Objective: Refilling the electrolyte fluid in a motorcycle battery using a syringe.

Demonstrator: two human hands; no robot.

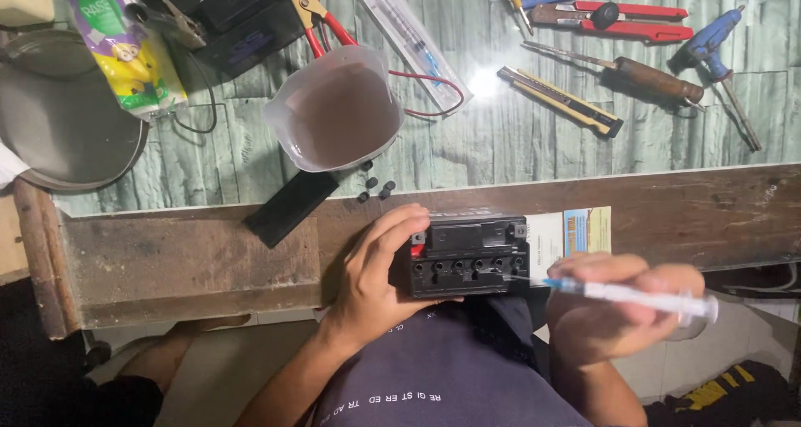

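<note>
My left hand [373,275] grips the left side of a small black battery [470,254] with a row of several round filler holes on its top, held against the table's wooden edge. My right hand [615,303] holds a clear syringe [642,295] level, its blue-hubbed needle pointing left at the rightmost hole of the battery. Several small black caps [374,184] lie on the table just above the battery.
A translucent jug [334,110] of cloudy liquid stands behind the battery, with a black strip [291,207] beside it. Further back lie a packaged syringe [407,35], a utility knife [561,100], a screwdriver [642,75], a glue gun [709,47], red-handled clamps [321,18] and a metal pan [62,118].
</note>
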